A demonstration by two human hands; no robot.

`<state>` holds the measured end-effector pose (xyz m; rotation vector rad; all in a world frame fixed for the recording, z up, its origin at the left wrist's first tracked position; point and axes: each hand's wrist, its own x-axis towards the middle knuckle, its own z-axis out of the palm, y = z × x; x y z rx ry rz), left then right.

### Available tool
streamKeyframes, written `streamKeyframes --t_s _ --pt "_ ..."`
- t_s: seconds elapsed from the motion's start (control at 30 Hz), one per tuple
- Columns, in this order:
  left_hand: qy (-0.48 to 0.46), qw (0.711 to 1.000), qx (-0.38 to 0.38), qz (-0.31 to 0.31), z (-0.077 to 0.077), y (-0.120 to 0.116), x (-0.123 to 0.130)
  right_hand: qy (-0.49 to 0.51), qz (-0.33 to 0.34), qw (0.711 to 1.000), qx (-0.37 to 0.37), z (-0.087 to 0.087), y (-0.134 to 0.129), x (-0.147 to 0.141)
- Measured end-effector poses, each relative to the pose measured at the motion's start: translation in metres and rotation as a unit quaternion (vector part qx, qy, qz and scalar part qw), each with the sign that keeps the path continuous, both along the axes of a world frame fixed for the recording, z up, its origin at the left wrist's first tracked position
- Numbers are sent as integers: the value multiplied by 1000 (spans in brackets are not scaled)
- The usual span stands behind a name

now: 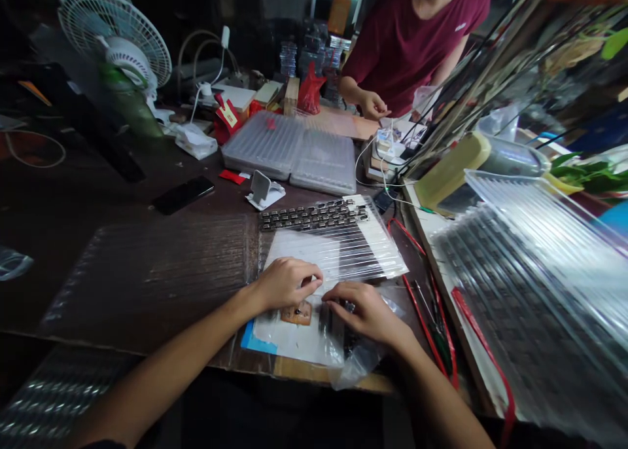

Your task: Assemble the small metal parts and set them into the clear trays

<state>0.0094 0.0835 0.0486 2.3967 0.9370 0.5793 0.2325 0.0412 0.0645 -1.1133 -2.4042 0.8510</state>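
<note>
My left hand hovers over a white sheet, thumb and forefinger pinched together; whatever sits between the tips is too small to make out. Close by on the right, my right hand has its fingertips drawn together, pointing toward the left one, and its contents cannot be made out either. Below the left hand lies a small orange-brown block with a dark bit on top. Just beyond both hands is a clear ridged tray, its far rows filled with several small dark metal pieces.
An empty-looking ridged sheet lies left. Behind are a phone, a white stand, stacked clear trays and a fan. A plastic bag and red straps lie right. A co-worker stands opposite.
</note>
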Motion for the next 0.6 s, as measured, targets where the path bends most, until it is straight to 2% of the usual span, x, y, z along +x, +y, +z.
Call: streamKeyframes --t_s 0.6 --pt "-1 1000 1 10 -1 1 0 -9 2 1000 1 -1 0 1"
